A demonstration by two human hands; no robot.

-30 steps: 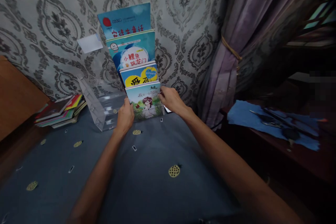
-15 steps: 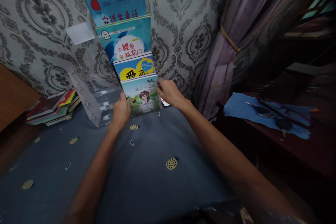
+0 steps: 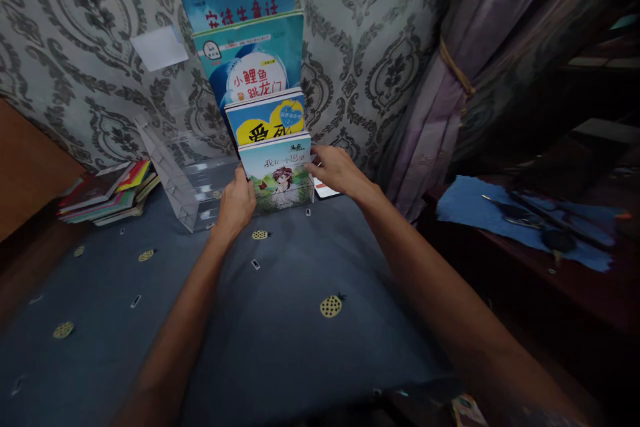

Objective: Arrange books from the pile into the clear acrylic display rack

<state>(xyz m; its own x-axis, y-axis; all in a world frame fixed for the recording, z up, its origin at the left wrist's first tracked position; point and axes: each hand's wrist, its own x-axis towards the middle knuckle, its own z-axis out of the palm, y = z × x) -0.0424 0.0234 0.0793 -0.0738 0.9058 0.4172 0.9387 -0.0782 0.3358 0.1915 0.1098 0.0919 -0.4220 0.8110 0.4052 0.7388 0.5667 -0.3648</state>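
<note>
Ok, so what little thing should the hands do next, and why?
I'd probably have the left hand and right hand gently let go of the front book: it already stands at the front of the clear rack, lower than the books behind it, with its cover facing out.

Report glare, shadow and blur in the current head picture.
Head view: dim overall, nearly black at far right beyond the purple curtain; head view: white streaks of glare on the clear plastic rack; head view: the right forearm softens toward the bottom edge, while the title on the front picture book can be made out.
</note>
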